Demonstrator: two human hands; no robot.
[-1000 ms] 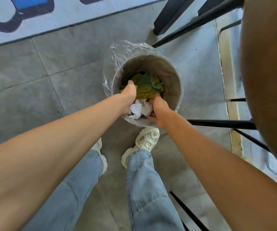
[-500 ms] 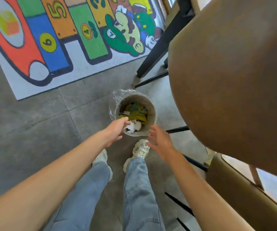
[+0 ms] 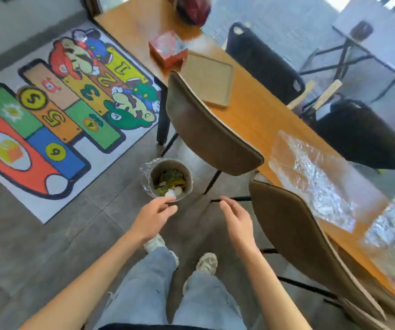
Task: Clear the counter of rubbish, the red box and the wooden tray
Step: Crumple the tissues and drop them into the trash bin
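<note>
A small round bin (image 3: pixel 187 171) lined with clear plastic stands on the floor, holding green and yellow wrappers and crumpled white paper (image 3: pixel 173 192). My left hand (image 3: pixel 152 217) hovers just in front of the bin, fingers relaxed and empty. My right hand (image 3: pixel 238 221) is beside it to the right, also loose and holding nothing. On the wooden table (image 3: pixel 258 115) at the far end lie a red box (image 3: pixel 168 47) and, next to it, a flat wooden tray (image 3: pixel 207 78).
Two brown padded chairs (image 3: pixel 206 129) (image 3: pixel 306 236) stand between me and the table. Black chairs (image 3: pixel 263 60) line its far side. Clear plastic film (image 3: pixel 310 177) lies on the near tabletop. A colourful hopscotch rug (image 3: pixel 56 115) covers the floor at left.
Both hands let go of the white paper into the bin and drew back out. My view rose, so the table, box and tray came into sight.
</note>
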